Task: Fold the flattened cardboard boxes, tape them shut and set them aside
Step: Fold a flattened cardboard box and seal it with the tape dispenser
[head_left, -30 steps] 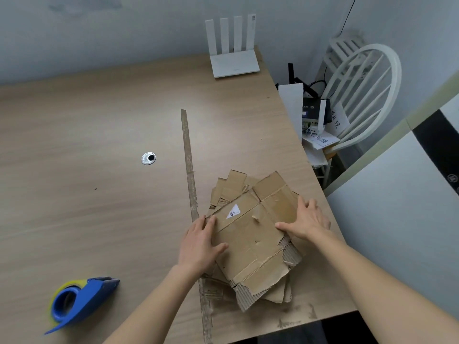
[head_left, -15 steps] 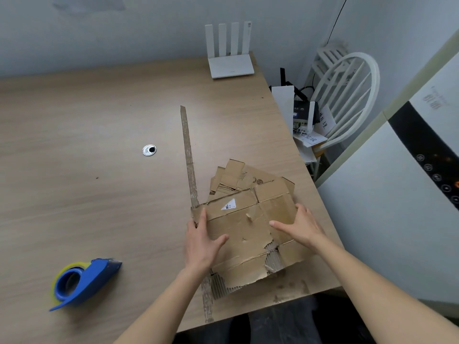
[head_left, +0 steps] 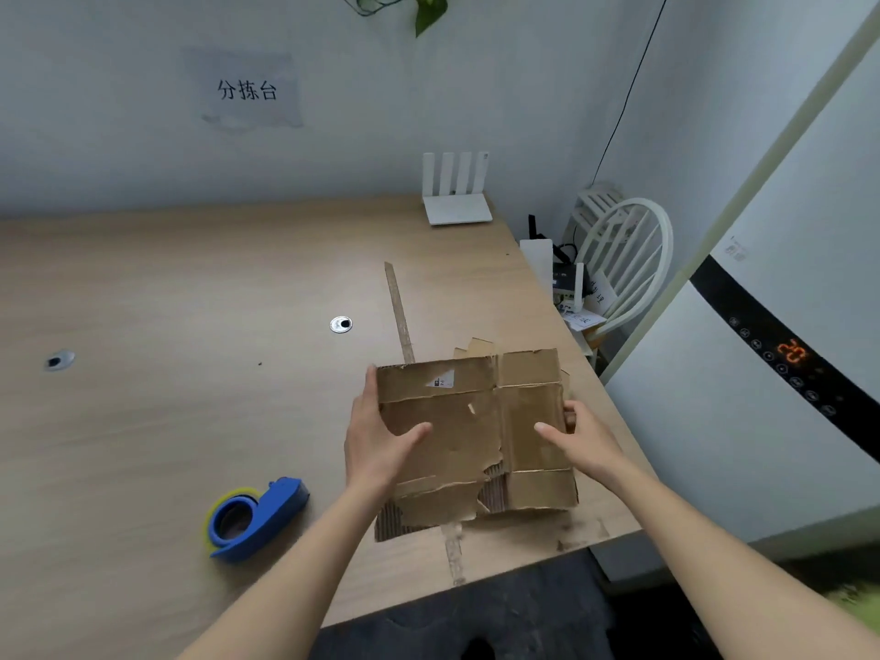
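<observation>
Above the table (head_left: 143, 421), both hands now lift the flattened box (head_left: 476, 421).

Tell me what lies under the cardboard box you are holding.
Under the flattened cardboard box, more cardboard peeks out at its far edge, and a strip runs along the table. The rest is covered.

Both hands have lifted the flattened cardboard box (head_left: 476, 431) off the stack (thumbs on top).
</observation>
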{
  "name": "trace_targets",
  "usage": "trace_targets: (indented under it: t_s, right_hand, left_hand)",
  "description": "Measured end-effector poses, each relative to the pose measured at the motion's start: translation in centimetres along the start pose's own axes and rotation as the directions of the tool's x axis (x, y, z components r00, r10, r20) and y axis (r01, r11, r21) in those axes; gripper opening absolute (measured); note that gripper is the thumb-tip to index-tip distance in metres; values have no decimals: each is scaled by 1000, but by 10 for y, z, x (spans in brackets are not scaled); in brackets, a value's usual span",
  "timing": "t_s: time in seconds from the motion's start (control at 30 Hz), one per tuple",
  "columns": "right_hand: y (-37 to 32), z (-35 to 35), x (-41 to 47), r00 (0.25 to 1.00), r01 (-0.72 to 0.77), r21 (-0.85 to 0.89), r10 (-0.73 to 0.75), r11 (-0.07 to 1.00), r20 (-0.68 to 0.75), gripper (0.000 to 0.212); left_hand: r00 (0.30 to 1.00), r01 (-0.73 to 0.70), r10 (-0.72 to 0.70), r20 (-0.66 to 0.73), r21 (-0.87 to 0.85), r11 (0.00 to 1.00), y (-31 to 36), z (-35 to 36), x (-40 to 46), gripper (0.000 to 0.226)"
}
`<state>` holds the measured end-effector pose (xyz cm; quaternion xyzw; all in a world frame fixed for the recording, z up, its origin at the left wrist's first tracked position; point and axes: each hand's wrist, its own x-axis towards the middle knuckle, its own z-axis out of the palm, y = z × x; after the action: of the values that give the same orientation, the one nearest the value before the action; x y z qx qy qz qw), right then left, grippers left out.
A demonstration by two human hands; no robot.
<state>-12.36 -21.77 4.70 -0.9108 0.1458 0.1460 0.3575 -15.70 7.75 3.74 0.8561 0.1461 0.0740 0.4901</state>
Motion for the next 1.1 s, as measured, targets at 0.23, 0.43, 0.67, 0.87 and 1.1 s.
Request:
trace_targets:
  t_s: [0.23,0.43,0.67,0.87,1.1]
  right_hand:
    - [-45,21,-65,991,105,162,-89,981,-103,57]
    - [-46,68,-97,995,81,225,-67,971,-69,56]
    - [-21,128,-107,945,12,187,-72,982,318,91]
    - [-24,162,-113,937,35,233,-113,972,331,91]
    - [-33,164,-111,959,96,125,-125,988,255,90]
  left_hand:
    - [996,26,-38,-85,-141,990,-4,-74,-26,108]
    - [987,63,-92,-130,-212,975,-43,-106,-59,64]
    - [971,226,-238,-17,-248,942,-103,-102,-97,81]
    - [988,154,-153,21,-149,977,-111,-96,-109,83]
    - [995,94,-93,30,-40,995,-112,-109,-111,57]
